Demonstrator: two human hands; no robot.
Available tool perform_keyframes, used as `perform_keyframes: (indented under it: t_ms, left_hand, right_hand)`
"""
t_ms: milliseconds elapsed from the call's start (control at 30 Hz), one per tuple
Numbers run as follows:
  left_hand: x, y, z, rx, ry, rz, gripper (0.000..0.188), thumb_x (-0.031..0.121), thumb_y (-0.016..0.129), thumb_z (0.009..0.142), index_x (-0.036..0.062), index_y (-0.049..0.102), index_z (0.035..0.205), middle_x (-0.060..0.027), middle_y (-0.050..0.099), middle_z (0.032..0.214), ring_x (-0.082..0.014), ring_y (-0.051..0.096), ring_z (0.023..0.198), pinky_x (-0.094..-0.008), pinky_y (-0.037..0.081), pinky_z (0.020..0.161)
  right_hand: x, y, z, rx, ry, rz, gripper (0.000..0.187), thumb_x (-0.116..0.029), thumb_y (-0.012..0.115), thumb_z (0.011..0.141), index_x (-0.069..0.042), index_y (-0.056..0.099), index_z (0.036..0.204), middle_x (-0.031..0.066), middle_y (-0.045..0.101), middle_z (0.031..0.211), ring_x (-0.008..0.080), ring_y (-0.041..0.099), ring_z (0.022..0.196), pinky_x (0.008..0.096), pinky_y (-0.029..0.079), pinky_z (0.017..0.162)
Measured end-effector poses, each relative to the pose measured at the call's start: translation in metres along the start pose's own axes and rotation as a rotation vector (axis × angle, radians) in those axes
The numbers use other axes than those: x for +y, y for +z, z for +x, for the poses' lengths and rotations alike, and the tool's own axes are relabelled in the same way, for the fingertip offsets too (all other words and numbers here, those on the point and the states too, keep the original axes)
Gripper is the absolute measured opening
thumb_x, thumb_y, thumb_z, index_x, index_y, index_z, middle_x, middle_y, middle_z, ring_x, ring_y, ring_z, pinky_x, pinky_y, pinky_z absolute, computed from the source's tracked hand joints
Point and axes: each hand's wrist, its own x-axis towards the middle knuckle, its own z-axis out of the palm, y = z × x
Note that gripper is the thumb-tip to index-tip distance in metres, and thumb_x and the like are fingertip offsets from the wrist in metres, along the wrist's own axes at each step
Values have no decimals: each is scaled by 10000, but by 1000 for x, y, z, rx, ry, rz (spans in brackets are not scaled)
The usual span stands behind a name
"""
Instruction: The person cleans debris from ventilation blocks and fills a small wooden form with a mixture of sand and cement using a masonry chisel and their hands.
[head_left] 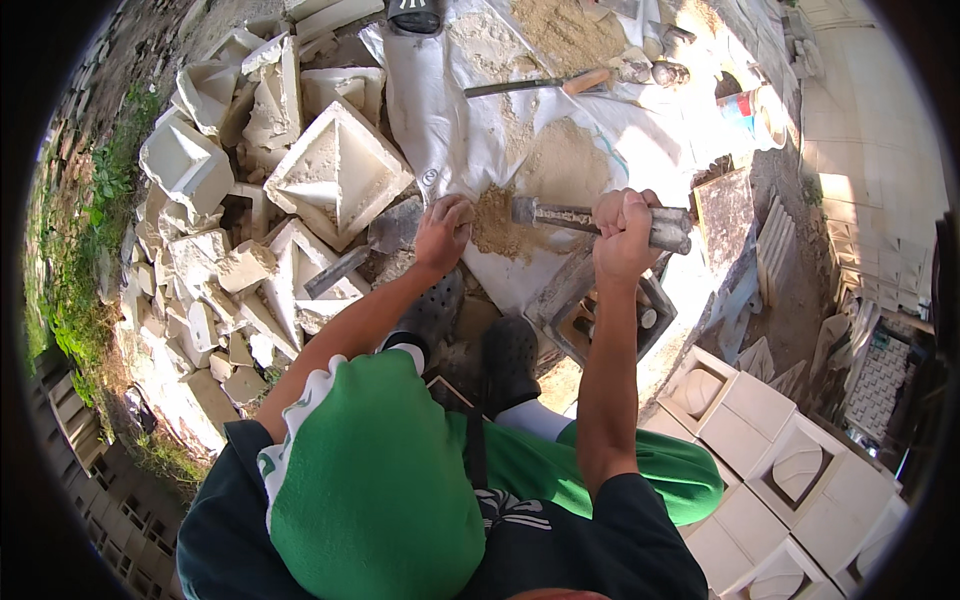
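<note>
Half the metal bar [600,220] inside right hand [623,235]

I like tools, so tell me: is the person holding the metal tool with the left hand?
No, the right hand grips the metal tool, while the left hand rests on the sandy pile.

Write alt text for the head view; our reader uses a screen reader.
Seen from above, a person's right hand grips a metal bar over sand on a white sheet, while the left hand rests on the sand. Broken plaster moulds lie to the left.

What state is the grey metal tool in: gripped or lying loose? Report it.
Gripped: the right hand is closed around the metal tool, holding it level above the sand pile.
</note>
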Motion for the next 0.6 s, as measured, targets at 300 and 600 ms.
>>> perform_keyframes:
  t_ms: [300,600]
  left_hand:
    - [4,1,-1,-26,3,1,380,112,651,746,108,584,1120,-57,545,1189,-296,491,1133,-393,403,964]
    - [-2,1,-7,13,-38,-17,361,123,654,756,115,598,1112,-56,558,1174,-295,505,1118,-393,411,959]
  right_hand:
    - [54,9,-20,164,-189,-168,276,-38,462,837,-110,302,624,-7,306,512,80,265,443,258,239,443]
    - [-34,49,-16,103,-32,-36,287,-38,464,816,-115,274,616,-27,269,496,68,225,434,264,213,436]
